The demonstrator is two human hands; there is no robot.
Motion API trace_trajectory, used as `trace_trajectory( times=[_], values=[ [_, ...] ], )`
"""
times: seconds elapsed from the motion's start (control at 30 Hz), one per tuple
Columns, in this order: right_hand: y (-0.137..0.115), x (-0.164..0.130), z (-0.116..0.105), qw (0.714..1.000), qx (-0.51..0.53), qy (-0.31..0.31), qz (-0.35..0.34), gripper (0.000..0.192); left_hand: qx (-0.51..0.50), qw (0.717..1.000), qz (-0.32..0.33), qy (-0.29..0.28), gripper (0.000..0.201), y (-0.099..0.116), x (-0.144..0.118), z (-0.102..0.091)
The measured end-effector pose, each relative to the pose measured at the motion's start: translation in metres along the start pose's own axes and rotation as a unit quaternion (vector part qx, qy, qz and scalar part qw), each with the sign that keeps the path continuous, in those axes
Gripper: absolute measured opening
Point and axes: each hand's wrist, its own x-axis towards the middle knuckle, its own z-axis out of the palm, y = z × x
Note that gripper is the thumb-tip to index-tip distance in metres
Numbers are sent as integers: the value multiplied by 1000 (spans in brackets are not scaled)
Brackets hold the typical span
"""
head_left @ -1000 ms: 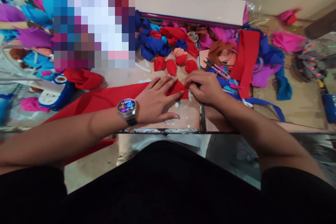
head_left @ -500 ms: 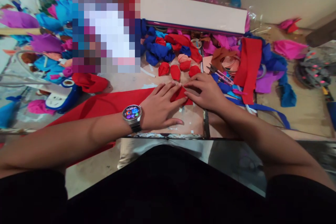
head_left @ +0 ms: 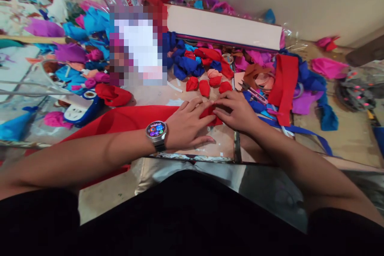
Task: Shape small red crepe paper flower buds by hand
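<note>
A long red fabric strip (head_left: 135, 116) runs across the tabletop and hangs over the front edge at the left. My left hand (head_left: 189, 124), with a watch (head_left: 156, 132) on the wrist, lies spread over the strip's right part, fingers outstretched. At the strip's right end, my right hand (head_left: 235, 112) has its thumb and fingers closed on the red fabric, close to the left fingertips. Just beyond my hands sit several small rolled red fabric buds (head_left: 205, 88) and a peach one (head_left: 214, 74). Thread snips (head_left: 254, 93) with pink handles rest right of them.
Bunched blue fabric (head_left: 187, 67) lies behind the buds, before a long white box (head_left: 223, 26). A folded red strip (head_left: 283, 88) and a blue ribbon (head_left: 312, 130) are at the right. A power strip (head_left: 81, 110) and colourful fabric pieces (head_left: 72, 53) crowd the left.
The whole view has shifted, so things appear slightly lower and farther right. My right fingers have bent the strip's end a little; my left hand still lies on the fabric.
</note>
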Motion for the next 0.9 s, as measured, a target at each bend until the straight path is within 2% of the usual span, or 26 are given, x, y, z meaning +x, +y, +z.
trace_trajectory(
  times=[0.27,0.53,0.67,0.9],
  values=[
    [-2,0,-1,999,33,-9,-30,18,-13,999,28,30,58,1,-2,-2],
    [-6,4,-5,995,52,-30,-76,18,-24,995,53,86,48,2,-3,0],
    [-6,2,-6,993,66,-53,-85,19,-30,994,44,97,44,2,-2,0],
    [-5,2,-3,991,80,-48,-94,19,-34,990,49,127,42,1,-2,3]
  ],
)
